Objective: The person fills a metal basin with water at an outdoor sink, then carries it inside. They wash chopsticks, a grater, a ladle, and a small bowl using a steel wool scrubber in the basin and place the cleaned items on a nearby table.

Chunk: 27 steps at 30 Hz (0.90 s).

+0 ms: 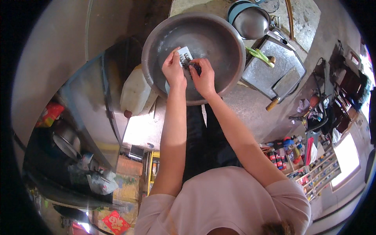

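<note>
A large grey metal basin (229, 80) stands in front of me, and both my hands are over it. My left hand (173, 72) is closed around a pale, flat grater (185, 56) with rows of slots, its thumb lying along one edge. A light bluish edge, perhaps part of the same piece, shows beside the left wrist. My right hand (203, 77) pinches a dark, rough clump (194, 68) that looks like a steel wool scourer. The clump touches the slotted face of the grater. The fingertips partly hide it.
Right of the basin, a metal board (270, 80) carries a cleaver (284, 84) and a green onion stalk (260, 56). Behind it sits a metal ladle (252, 24) over a blue bowl (235, 9). A whitish plastic jug (135, 90) stands left of the basin.
</note>
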Tool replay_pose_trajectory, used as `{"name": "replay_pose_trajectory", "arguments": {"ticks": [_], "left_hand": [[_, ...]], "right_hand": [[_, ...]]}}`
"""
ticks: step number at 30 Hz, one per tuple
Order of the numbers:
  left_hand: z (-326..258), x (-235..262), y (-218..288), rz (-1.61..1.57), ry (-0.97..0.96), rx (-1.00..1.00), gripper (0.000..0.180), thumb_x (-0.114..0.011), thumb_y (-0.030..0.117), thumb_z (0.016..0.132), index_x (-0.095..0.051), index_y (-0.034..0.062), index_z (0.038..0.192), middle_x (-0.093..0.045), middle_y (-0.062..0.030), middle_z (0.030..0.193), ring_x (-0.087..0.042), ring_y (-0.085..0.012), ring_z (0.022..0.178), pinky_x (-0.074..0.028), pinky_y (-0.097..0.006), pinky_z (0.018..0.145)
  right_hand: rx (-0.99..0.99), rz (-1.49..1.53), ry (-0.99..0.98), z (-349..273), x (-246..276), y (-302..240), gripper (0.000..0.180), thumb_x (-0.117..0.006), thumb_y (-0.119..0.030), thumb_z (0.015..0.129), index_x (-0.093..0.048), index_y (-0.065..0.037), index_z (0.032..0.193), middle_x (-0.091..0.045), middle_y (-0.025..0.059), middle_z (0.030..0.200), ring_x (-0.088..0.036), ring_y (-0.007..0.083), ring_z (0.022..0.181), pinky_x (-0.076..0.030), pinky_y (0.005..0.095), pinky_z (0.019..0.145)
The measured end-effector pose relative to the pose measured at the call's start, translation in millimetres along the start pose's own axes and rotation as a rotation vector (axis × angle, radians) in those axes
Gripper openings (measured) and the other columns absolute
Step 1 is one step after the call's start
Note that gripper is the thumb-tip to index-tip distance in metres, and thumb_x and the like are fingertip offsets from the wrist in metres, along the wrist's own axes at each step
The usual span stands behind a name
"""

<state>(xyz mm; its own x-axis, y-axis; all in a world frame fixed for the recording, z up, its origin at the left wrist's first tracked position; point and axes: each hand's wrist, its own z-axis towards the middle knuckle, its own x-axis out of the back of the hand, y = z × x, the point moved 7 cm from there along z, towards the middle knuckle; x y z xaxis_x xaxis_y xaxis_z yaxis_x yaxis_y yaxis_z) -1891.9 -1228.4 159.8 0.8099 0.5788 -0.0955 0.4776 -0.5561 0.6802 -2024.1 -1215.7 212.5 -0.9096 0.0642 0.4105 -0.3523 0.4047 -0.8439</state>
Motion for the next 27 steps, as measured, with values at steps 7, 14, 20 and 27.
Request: {"name": "replay_pose_trajectory", "arguments": {"ticks": [7, 14, 20, 27], "left_hand": [[-17, -11, 9, 0.086, -0.060, -0.032, 0.021, -0.052, 0.007, 0.093, -0.064, -0.0024, 0.108, -0.064, -0.0043, 0.101, -0.056, -0.0112, 0.088, -0.045, -0.024, 0.080], [-6, -5, 16, -0.032, -0.023, -0.009, 0.020, -0.051, 0.009, 0.094, -0.065, -0.0004, 0.106, -0.064, -0.0049, 0.098, -0.058, -0.0116, 0.086, -0.046, -0.023, 0.074], [-14, -12, -1, -0.087, -0.013, 0.034, 0.020, -0.053, 0.009, 0.093, -0.065, -0.0023, 0.105, -0.064, -0.0056, 0.096, -0.058, -0.0116, 0.085, -0.046, -0.023, 0.075], [-15, -1, 7, 0.003, 0.007, 0.023, 0.021, -0.050, 0.009, 0.095, -0.063, -0.0017, 0.107, -0.064, -0.0074, 0.097, -0.060, -0.0143, 0.085, -0.049, -0.025, 0.075]], "right_hand": [[0.075, -0.088, 0.104, 15, -2, -17, 0.018, -0.063, -0.001, 0.075, -0.057, -0.002, 0.092, -0.055, 0.0163, 0.090, -0.057, 0.0372, 0.077, -0.047, 0.0410, 0.066], [-0.009, -0.069, -0.009, -3, -7, -10, 0.014, -0.062, -0.002, 0.076, -0.056, -0.002, 0.089, -0.056, 0.0170, 0.087, -0.056, 0.0385, 0.079, -0.046, 0.0436, 0.067], [0.096, -0.118, 0.055, 28, -9, -29, 0.013, -0.062, -0.003, 0.075, -0.056, -0.001, 0.087, -0.056, 0.0172, 0.087, -0.056, 0.0391, 0.080, -0.046, 0.0444, 0.068], [0.072, -0.155, 0.006, 0, -7, -23, 0.015, -0.061, -0.002, 0.075, -0.057, -0.002, 0.089, -0.056, 0.0158, 0.088, -0.057, 0.0362, 0.078, -0.047, 0.0421, 0.068]]}}
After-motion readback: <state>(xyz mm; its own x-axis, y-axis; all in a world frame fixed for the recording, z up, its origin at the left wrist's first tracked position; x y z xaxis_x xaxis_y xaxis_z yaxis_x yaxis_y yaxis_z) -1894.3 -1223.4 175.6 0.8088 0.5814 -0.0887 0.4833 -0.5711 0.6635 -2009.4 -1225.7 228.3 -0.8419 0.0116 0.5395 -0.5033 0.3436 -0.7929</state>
